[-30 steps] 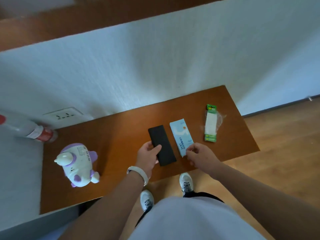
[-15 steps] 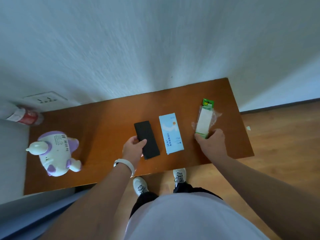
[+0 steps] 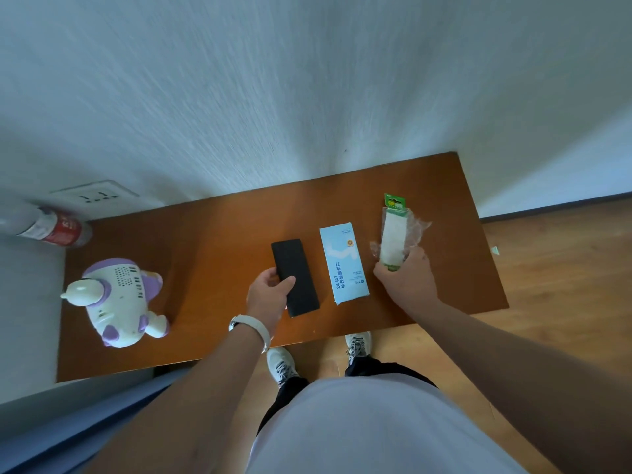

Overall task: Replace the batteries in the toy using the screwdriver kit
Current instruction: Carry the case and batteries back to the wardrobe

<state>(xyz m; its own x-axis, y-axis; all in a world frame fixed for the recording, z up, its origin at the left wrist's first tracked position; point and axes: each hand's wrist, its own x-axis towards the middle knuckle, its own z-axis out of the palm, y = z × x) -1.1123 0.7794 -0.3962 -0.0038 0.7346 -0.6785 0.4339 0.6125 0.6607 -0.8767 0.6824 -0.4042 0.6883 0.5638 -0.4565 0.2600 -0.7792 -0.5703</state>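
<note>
A: What are the hands doing?
B: Nearest, the left hand (image 3: 270, 295) curls round the near-left edge of the black case (image 3: 297, 268), thumb on top. The right hand (image 3: 408, 280) pinches the near end of the battery pack (image 3: 394, 237).
A: And between them?
B: The blue box (image 3: 343, 265) lies flat on the table (image 3: 212, 254), just beside the case.
A: Where's the toy?
B: The toy (image 3: 116, 299) rests well to the left, apart from both hands. Farther back, a bottle (image 3: 51, 227) sits at the far-left corner by the wall.

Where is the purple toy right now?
In the head view, the purple toy lies at the left end of the table, nearer the person than the red-labelled bottle, well left of the left hand.
</note>
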